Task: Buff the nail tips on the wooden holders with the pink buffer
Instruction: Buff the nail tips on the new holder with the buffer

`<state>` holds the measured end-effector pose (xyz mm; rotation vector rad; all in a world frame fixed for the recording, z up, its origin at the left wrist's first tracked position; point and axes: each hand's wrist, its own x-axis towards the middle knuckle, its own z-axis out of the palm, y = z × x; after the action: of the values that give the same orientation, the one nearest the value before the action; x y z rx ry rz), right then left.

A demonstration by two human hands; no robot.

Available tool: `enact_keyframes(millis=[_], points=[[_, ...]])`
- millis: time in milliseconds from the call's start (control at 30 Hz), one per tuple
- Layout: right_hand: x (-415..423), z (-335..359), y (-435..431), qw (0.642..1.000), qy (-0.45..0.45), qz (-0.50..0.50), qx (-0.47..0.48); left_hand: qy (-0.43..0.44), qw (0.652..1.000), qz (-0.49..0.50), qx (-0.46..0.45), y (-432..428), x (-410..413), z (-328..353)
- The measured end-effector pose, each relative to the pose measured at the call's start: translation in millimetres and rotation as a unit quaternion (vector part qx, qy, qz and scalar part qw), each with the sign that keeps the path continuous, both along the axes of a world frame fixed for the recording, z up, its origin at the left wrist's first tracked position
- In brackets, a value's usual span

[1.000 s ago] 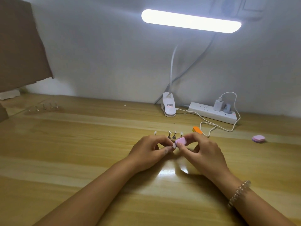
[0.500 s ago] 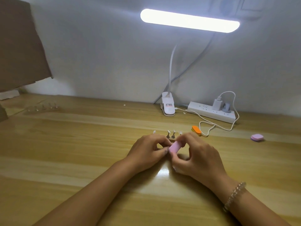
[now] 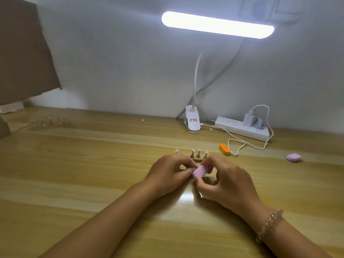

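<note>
Fingers of the right hand pinch the pink buffer by its edges, with its flat face turned up toward me. A second ago that block sat higher, close to the wooden holder. It has since slid toward the near edge of the tabletop and tipped, which I read as one buffing stroke ending. The left hand has barely shifted. Its fingers are curled, thumb and forefinger closed together at the buffer's left end, but I cannot see what they pinch. Three nail tips stand on the holder just behind the hands, so I judge that more strokes remain.

The tabletop is glossy pale wood, with glare between the wrists. Along its far edge sit the lamp clamp and a power strip. An orange buffer lies between that strip and the holder, and a lilac block lies near the right edge. A second holder stands by the far left corner, below brown cardboard. The lit lamp bar hangs against a grey wall.
</note>
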<state>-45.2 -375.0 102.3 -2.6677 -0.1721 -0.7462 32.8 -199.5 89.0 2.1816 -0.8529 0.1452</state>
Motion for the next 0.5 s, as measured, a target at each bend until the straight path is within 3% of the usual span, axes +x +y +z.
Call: enact_keyframes(millis=[133,233,500], points=[[6.9,1.7,-7.0,0.997,-0.019,-0.032,0.073,0.022,0.999,0.004,-0.040,-1.5,1.4,-0.2],[0.7,-1.6,-0.8,0.999,-0.019,0.018,0.025,0.032,0.998,-0.002,-0.051,-0.6,2.0,0.5],[-0.5,-0.8,-0.8,0.999,-0.039,-0.001,0.013,0.045,0.997,-0.015,-0.060,-1.3,1.9,2.3]])
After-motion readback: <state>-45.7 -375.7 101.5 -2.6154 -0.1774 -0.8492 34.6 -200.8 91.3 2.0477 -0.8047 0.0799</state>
